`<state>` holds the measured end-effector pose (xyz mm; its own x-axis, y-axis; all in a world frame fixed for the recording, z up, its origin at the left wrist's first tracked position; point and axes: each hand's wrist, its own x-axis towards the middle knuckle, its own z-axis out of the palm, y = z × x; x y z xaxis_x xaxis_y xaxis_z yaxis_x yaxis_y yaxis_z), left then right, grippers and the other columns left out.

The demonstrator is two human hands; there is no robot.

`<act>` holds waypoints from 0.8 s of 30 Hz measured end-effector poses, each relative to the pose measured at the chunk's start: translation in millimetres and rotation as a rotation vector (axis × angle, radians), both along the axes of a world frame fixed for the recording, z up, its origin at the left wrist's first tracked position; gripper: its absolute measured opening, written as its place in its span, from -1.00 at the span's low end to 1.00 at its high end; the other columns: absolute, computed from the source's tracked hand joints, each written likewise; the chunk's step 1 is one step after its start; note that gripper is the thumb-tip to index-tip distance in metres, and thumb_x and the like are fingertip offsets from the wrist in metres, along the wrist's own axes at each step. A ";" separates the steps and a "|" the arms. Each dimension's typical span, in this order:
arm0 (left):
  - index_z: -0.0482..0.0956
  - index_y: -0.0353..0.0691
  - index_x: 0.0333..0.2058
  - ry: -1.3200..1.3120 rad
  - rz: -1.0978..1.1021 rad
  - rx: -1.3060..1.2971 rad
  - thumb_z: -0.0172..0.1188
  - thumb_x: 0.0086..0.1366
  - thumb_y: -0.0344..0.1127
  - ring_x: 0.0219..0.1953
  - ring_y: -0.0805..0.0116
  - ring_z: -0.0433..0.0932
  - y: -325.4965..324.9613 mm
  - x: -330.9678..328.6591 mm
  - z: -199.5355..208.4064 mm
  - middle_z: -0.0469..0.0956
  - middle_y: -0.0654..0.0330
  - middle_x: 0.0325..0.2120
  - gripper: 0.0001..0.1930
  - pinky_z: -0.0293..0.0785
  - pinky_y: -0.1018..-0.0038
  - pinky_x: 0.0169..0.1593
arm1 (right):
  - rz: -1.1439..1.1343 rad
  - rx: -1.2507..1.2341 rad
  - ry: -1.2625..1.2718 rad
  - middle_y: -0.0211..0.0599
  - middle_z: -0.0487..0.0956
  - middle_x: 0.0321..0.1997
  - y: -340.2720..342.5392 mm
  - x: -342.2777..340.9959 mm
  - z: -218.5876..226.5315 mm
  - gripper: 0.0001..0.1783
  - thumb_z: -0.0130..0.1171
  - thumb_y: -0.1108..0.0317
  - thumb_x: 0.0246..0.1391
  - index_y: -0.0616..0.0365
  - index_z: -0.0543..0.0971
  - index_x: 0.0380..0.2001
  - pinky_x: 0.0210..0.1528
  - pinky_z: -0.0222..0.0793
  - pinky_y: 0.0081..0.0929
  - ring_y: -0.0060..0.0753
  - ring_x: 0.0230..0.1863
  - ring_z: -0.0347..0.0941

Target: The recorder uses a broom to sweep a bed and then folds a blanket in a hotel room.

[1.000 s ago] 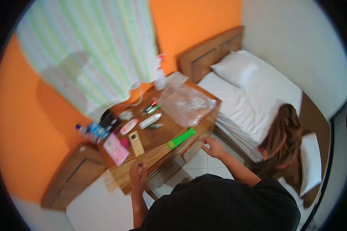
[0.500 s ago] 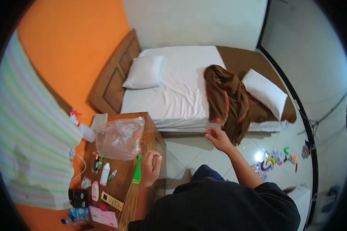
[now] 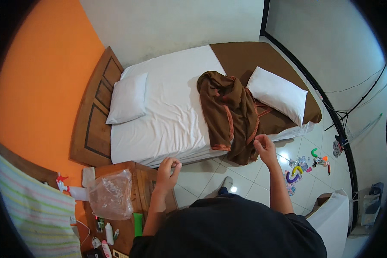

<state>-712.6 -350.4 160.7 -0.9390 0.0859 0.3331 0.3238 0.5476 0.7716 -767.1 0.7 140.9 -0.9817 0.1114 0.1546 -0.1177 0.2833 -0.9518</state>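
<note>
My left hand (image 3: 168, 173) hangs in the air beside the wooden cabinet (image 3: 142, 180), near the front edge of the bed. Its fingers are loosely bent with the thumb apart, and it holds nothing. Farther right, my right hand (image 3: 265, 150) is raised next to the hanging end of a crumpled brown blanket (image 3: 228, 112). Its fingers are half curled and apart, with nothing seen between them; touch with the blanket cannot be made out. A white pillow (image 3: 277, 93) lies on the brown cover beyond it. Another white pillow (image 3: 128, 99) rests on the white sheet (image 3: 176, 99) by the headboard (image 3: 96, 112).
The cabinet carries a clear plastic bag (image 3: 112, 195), a green broom handle (image 3: 138, 224) and several bottles, with a spray bottle (image 3: 75, 192) beside the bag. Colourful toys (image 3: 294, 174) lie on the tiled floor at right. A white box (image 3: 331, 219) stands at the lower right.
My view has swung left-to-right toward the bed, and I stand closer to it. The cabinet sits lower left now. My right hand has come up beside the blanket; both hands stay empty.
</note>
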 end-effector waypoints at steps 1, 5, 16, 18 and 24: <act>0.36 -0.32 -0.48 0.000 0.004 0.006 0.04 0.04 -0.44 -0.45 0.25 0.38 10.4 -19.9 0.2 0.36 0.11 -0.54 -0.92 0.31 0.48 -0.34 | 0.004 0.006 0.000 -0.50 0.40 -0.53 4.3 -11.8 7.0 -0.88 0.02 0.44 -0.03 0.22 0.38 -0.39 -0.47 0.18 -0.71 -0.74 -0.51 0.26; 0.35 -0.32 -0.48 0.024 -0.161 -0.021 0.06 0.01 -0.42 -0.42 0.17 0.37 58.7 -102.1 -2.7 0.38 0.08 -0.52 -0.88 0.31 0.42 -0.31 | -0.015 0.123 0.002 -0.48 0.40 -0.50 33.0 -48.2 23.1 -0.88 0.01 0.43 -0.01 0.19 0.36 -0.36 -0.38 0.22 -0.75 -0.72 -0.43 0.32; 0.39 -0.20 -0.40 -0.183 -0.585 -0.370 0.07 0.02 -0.23 -0.26 0.12 0.38 192.2 -266.6 -98.1 0.39 0.11 -0.40 -0.79 0.29 0.30 -0.18 | -0.244 0.117 -0.158 -0.45 0.40 -0.50 107.1 -69.9 -21.9 -0.84 0.05 0.44 -0.06 0.22 0.39 -0.34 -0.38 0.26 -0.70 -0.67 -0.47 0.32; 0.40 -0.17 -0.40 -0.197 -0.594 -0.504 0.08 0.00 -0.21 -0.21 0.10 0.37 206.0 -297.3 -115.2 0.39 0.12 -0.37 -0.79 0.29 0.28 -0.15 | -0.269 0.125 -0.186 -0.44 0.41 -0.49 103.1 -75.9 -13.0 -0.83 0.05 0.44 -0.06 0.22 0.40 -0.34 -0.38 0.26 -0.70 -0.67 -0.46 0.33; 0.43 -0.14 -0.21 -0.194 -0.639 -0.811 0.11 -0.06 -0.22 -0.08 0.22 0.26 237.4 -368.1 -175.5 0.32 0.21 -0.20 -0.64 0.10 0.25 0.03 | -0.385 0.172 -0.202 -0.39 0.43 -0.46 106.2 -80.6 15.9 -0.80 0.04 0.43 -0.04 0.22 0.38 -0.30 -0.35 0.26 -0.68 -0.62 -0.42 0.35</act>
